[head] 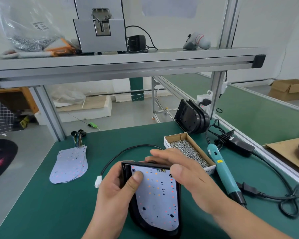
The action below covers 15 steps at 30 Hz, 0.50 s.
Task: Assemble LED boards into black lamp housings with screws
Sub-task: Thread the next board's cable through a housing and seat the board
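We are gripping the housing [138,223] in our left hand [114,192], thumb pinning the LED board [155,200] flat. Our right hand [185,175], fingers straight and empty, is steadying its top.

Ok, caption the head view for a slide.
Left hand grips a black housing holding an LED board; right hand open over its top, beside the screw box.

At the lower left of the frame I have open green mat [47,213] to pass over. Mid-left, the stack of LED boards [69,164] blocks me. Right of centre, the screw box [190,150], teal electric screwdriver [223,173] and looped black cables [286,200] crowd in.
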Motion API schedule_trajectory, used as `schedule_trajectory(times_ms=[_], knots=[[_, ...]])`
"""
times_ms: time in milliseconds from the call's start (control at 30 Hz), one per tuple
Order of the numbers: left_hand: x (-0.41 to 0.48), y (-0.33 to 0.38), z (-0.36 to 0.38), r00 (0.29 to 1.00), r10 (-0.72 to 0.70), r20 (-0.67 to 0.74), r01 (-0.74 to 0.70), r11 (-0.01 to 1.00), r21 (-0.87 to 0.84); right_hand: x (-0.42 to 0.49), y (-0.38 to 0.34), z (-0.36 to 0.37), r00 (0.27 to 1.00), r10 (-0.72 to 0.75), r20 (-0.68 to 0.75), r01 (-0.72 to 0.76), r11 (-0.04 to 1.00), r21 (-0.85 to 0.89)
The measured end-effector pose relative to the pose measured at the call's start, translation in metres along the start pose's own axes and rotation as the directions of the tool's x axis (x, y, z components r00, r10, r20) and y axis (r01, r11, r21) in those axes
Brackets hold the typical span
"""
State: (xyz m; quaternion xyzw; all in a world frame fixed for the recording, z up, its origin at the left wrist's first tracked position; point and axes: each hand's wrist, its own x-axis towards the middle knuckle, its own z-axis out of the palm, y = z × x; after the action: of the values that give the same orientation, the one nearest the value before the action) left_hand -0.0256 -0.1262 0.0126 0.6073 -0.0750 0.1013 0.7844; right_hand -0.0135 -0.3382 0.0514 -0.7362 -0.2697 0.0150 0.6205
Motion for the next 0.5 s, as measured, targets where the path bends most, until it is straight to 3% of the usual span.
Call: schedule_trajectory(times_ms=[500], knots=[[-0.0029,0.0040,0.0026,0.998,0.030,-0.048,-0.027,0.997,0.066,-0.0052,-0.0079,0.0024,0.996,-0.001,-0.088,0.010,0.996,0.092]])
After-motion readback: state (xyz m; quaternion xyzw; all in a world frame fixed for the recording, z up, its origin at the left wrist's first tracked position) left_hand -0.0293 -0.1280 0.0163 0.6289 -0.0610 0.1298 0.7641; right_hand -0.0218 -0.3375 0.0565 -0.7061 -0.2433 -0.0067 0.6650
